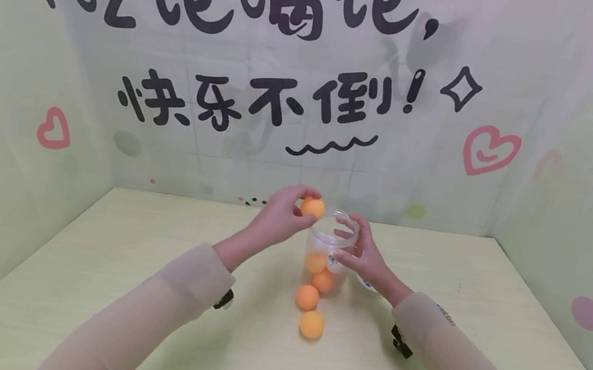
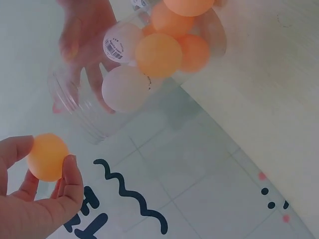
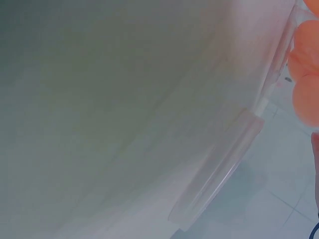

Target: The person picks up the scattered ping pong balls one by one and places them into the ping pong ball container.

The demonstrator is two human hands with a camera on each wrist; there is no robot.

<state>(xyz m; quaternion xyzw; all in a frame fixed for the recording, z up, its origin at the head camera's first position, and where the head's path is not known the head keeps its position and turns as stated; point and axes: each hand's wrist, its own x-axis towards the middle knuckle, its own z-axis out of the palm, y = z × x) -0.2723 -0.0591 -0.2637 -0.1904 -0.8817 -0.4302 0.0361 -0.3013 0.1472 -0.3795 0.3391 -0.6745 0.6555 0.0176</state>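
My left hand [image 1: 278, 216] pinches an orange ping-pong ball [image 1: 313, 207] between thumb and fingers, beside the jar's rim at its upper left. The clear plastic jar [image 1: 323, 239] stands upright on the table, gripped from the right side by my right hand [image 1: 368, 262]. Inside it, the left wrist view shows several orange balls [image 2: 158, 55] and white balls [image 2: 124, 88], some with printed marks. Two more orange balls, a nearer one [image 1: 312, 324] and a farther one [image 1: 307, 297], lie on the table in front of the jar. The right wrist view shows only a sliver of a finger.
A round lid [image 1: 369, 283] lies flat on the table right of the jar, partly hidden under my right wrist. The pale wooden table [image 1: 177, 347] is bounded by a back wall [image 1: 206, 164] with black lettering and by side walls.
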